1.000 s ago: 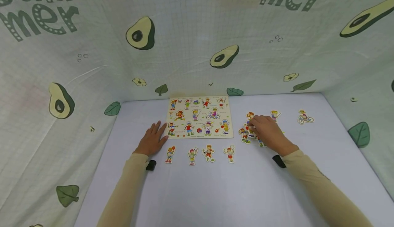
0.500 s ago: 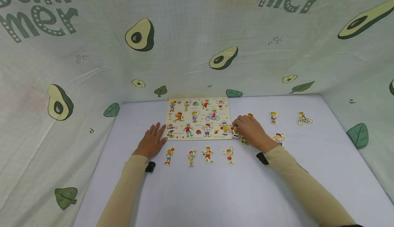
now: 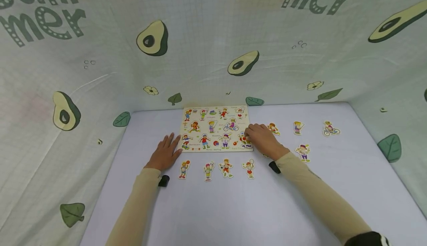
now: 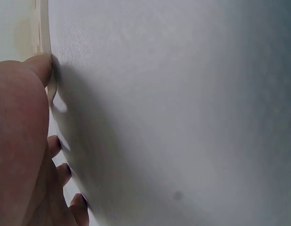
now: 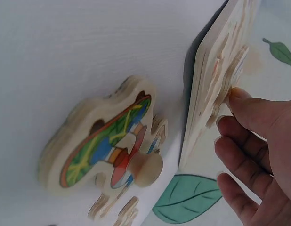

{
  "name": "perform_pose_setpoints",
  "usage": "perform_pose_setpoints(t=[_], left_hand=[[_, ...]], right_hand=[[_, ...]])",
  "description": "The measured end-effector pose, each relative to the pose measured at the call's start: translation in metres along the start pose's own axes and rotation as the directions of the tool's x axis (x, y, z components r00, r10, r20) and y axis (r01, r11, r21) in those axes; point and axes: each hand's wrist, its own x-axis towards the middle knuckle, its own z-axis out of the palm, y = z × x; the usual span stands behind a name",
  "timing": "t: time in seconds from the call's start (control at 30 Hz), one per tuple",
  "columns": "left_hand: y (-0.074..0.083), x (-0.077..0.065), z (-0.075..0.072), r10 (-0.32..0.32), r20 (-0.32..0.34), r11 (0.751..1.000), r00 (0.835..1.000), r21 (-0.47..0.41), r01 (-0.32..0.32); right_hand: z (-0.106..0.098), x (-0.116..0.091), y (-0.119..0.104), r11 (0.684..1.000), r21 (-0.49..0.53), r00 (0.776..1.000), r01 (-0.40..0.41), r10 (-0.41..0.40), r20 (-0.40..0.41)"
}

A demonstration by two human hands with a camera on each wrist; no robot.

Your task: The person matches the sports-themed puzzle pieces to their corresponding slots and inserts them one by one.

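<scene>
My right hand (image 3: 265, 140) has thumb and forefinger clamped on a figure piece (image 3: 247, 143) over the near right corner of the puzzle board (image 3: 218, 128); I can't tell whether it sits flush. The board lies along the far edge of the desk (image 3: 217, 212), closer to the far left corner than the far right. My left hand (image 3: 163, 153) rests with fingers apart, thumb touching the board near its near left corner. A knobbed skateboarder piece (image 5: 112, 141) lies just beside the board, under my right wrist. Four pieces line up before the board's near edge, the footballer (image 3: 226, 168) among them. Toward the desk's far right corner lies the cyclist (image 3: 331, 128).
</scene>
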Motion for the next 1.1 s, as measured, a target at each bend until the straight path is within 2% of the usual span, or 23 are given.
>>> perform_pose_setpoints(t=[0.37, 0.8, 0.93, 1.1], left_hand=[[-0.002, 0.005, 0.004, -0.019, 0.020, 0.999, 1.000, 0.026, 0.018], [-0.001, 0.005, 0.003, -0.028, 0.031, 0.999, 0.999, 0.034, 0.027], [-0.001, 0.005, 0.002, -0.027, 0.033, 0.999, 0.999, 0.028, 0.027], [-0.001, 0.004, 0.002, -0.020, 0.039, 1.000, 0.999, 0.020, 0.019]], right_hand=[[0.007, 0.010, -0.004, 0.999, -0.034, 0.998, -0.035, 0.037, 0.056], [0.011, 0.016, -0.006, 0.999, -0.028, 0.997, -0.029, 0.031, 0.068], [0.010, 0.016, -0.007, 0.999, -0.025, 0.998, -0.030, 0.031, 0.060], [0.007, 0.007, -0.007, 0.999, -0.043, 1.000, -0.016, 0.016, 0.013]])
